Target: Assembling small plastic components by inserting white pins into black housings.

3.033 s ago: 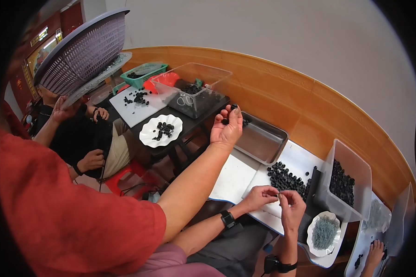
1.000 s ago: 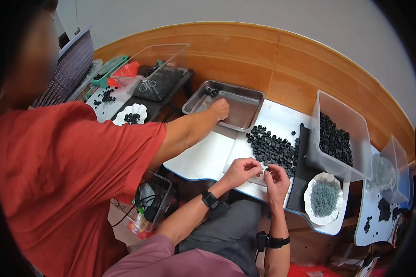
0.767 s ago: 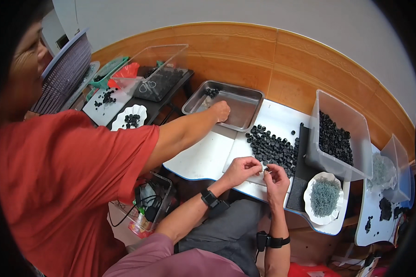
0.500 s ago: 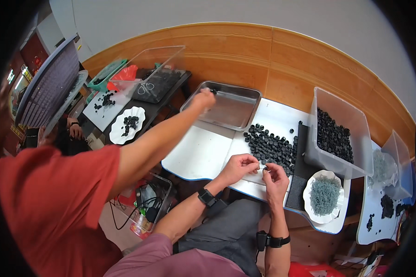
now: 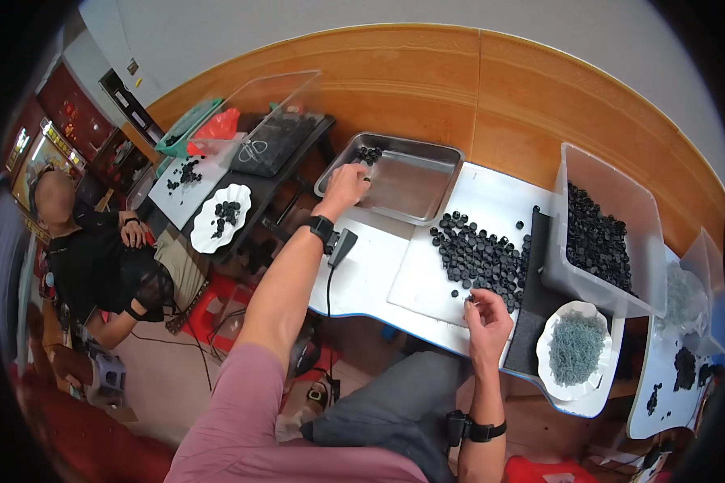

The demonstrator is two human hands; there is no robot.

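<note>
My left hand [image 5: 348,187] is reaching over the near left corner of a shallow metal tray [image 5: 417,212], fingers curled together. A dark bit shows at its fingertips, too small to name. A small cluster of round black caps [image 5: 370,154] lies in that tray corner. My right hand [image 5: 489,319] hovers at the near edge of a loose spread of black caps [image 5: 491,262] on the white table, thumb and forefinger pinched on a small black cap [image 5: 470,299]. A white board [image 5: 407,282] lies under part of the spread.
To the right stand a clear bin [image 5: 552,262] of black caps and a scalloped white plate [image 5: 544,370] heaped with fine grey-green wiry pieces. A dark mat [image 5: 526,338] lies between. On the left, another plate [image 5: 238,196] holds black pieces; a seated person [image 5: 97,266] is beyond. A cable [image 5: 329,298] hangs from my left wrist.
My left hand has left my right hand and moved far left to the metal tray. The person in red has drawn an arm back from that tray and moved away to the lower left.
</note>
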